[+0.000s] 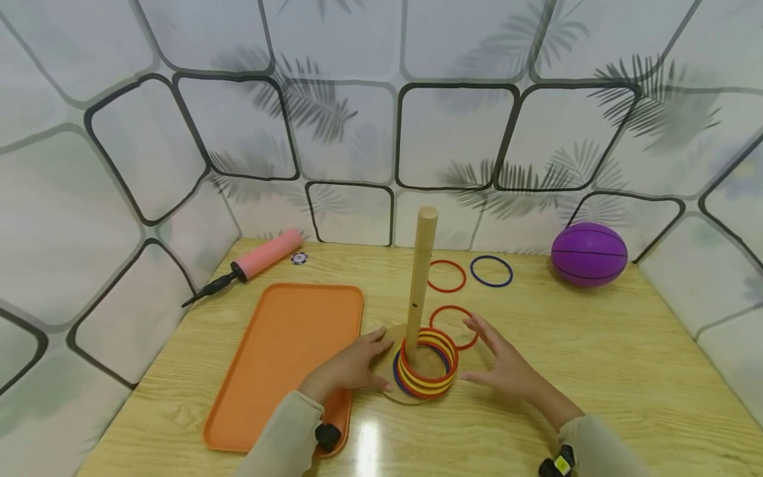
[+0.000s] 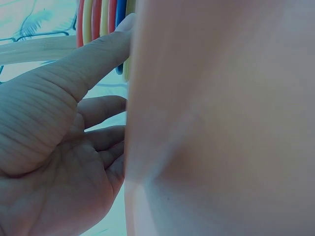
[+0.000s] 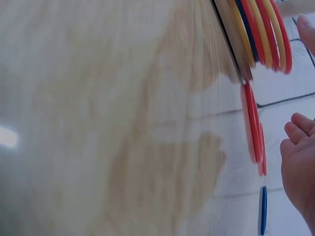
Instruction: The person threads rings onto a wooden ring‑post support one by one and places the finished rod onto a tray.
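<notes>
left hand (image 1: 352,368): fingers relaxed and spread, fingertips on the round wooden base (image 1: 390,334), holds nothing
right hand (image 1: 507,368): fingers straight and spread, just right of the ring stack, holds nothing
ring stack (image 1: 426,363): red, yellow, blue rings round the wooden peg (image 1: 422,268), mid-desk (image 1: 596,358)
orange tray (image 1: 286,351): left of base
loose rings: red (image 1: 454,324) behind the stack; red (image 1: 446,275) and blue (image 1: 491,271) farther back
far edge: pink pump (image 1: 256,262) left, purple ball (image 1: 589,254) right
</notes>
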Tool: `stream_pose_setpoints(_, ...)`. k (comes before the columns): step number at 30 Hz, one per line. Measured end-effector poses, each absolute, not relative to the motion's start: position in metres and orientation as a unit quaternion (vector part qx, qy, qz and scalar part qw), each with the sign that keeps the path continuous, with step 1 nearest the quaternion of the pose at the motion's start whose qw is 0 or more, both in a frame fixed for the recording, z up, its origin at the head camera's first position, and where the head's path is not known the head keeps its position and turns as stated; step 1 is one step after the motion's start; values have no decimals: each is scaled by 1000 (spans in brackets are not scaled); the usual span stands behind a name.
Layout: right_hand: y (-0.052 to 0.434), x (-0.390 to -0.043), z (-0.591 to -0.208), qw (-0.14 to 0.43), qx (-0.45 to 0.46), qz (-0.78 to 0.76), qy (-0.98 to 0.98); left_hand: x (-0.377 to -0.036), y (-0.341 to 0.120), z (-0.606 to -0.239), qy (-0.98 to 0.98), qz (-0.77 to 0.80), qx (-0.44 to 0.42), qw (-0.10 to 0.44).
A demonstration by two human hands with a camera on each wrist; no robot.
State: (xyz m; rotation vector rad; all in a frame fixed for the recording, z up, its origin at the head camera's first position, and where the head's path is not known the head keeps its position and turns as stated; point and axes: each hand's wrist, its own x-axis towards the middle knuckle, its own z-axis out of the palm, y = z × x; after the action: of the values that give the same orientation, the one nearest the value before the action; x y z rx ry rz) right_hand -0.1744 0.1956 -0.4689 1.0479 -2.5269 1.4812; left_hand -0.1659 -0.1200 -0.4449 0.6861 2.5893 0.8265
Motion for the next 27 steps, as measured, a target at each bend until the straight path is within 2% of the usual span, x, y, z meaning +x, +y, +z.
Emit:
stream_pose_setpoints(3, 203, -179, -468, 14, 318, 470, -823, -165, -120, -443, 910, 292, 241, 170)
stream_pose_setpoints(14, 212, -212, -472, -47, 251, 443, -860, -165, -121, -440, 911, 292, 234, 171)
stream_pose_setpoints(27, 208, -238, -480, -81, 247, 411, -874, -164, -119, -443, 911, 294, 239, 165)
